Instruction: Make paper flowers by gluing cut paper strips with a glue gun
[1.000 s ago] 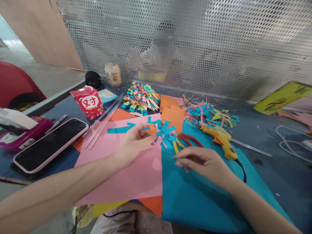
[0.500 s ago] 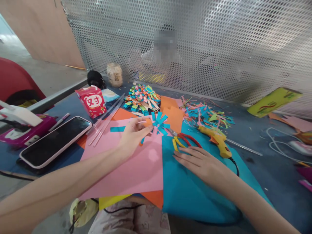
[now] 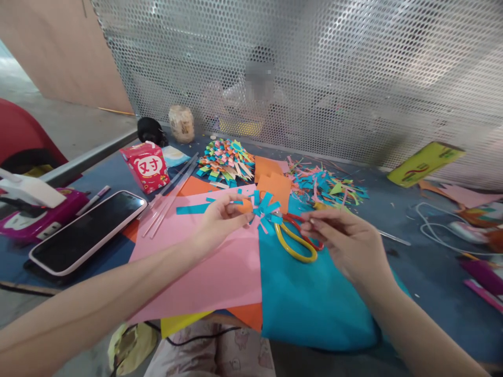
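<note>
My left hand (image 3: 223,217) is closed, thumb and fingers pinching a blue paper flower (image 3: 265,209) with fringed strips spread outward and some pink strips below. An orange paper piece shows by its fingertips. My right hand (image 3: 346,235) is raised above the blue paper sheet (image 3: 314,303), its thumb and fingertips pressed together; what they hold, if anything, cannot be made out. Scissors (image 3: 296,246) with red and yellow handles lie between the hands, partly behind the flower. The glue gun is mostly hidden behind my right hand. Under my left hand is a pink paper sheet (image 3: 200,272) with a blue strip (image 3: 191,209).
Behind lie a fringed multicoloured paper pile (image 3: 226,159), orange paper (image 3: 275,183) and paper scraps (image 3: 322,180). To the left are a phone (image 3: 88,230), clear sticks (image 3: 168,196), a red snack packet (image 3: 147,166) and a purple power strip (image 3: 47,214). A yellow box (image 3: 426,163) stands right, before a perforated metal screen (image 3: 353,78).
My right hand has lifted off the scissors and risen, its fingers going from flat to pinched. The scissors' handles have swung. The flower in my left hand has moved slightly to the right.
</note>
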`<state>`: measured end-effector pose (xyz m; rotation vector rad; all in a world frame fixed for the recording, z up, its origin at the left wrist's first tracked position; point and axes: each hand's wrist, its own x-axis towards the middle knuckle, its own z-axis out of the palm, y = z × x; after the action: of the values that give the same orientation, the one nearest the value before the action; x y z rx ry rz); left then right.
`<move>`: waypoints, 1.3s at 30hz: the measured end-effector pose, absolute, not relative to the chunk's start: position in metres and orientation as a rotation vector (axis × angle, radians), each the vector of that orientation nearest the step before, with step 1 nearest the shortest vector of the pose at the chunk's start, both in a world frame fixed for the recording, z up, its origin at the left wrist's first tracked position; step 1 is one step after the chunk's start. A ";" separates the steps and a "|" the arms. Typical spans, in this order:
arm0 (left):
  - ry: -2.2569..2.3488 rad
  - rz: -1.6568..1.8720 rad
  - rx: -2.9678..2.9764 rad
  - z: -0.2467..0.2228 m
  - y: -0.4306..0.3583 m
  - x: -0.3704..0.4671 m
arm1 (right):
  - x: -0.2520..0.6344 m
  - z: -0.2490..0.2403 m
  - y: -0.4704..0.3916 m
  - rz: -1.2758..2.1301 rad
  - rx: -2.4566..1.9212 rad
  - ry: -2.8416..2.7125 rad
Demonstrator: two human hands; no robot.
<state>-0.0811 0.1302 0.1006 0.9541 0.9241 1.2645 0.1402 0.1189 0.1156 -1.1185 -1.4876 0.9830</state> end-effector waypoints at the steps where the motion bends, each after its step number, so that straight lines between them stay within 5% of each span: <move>1: 0.921 1.244 0.969 0.102 0.130 -0.081 | 0.135 0.116 0.121 1.061 -1.131 -1.434; 12: 0.873 1.280 1.237 0.093 0.129 -0.084 | 0.118 0.121 0.117 1.372 -1.240 -1.851; 17: 0.860 1.329 1.330 0.089 0.130 -0.084 | 0.122 0.123 0.106 1.567 -0.837 -1.893; 24: 0.822 1.391 1.156 0.095 0.130 -0.083 | 0.125 0.109 0.117 0.883 -1.041 -1.395; 33: 0.868 1.490 1.120 0.096 0.130 -0.085 | 0.106 0.112 0.107 1.653 -0.981 -1.612; 39: 0.860 1.459 1.117 0.097 0.129 -0.086 | 0.113 0.106 0.119 1.088 -0.975 -1.291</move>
<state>-0.0863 0.1288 0.0972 1.1171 0.8605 1.4591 0.1134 0.1193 0.1062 -0.9752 -1.2909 1.0875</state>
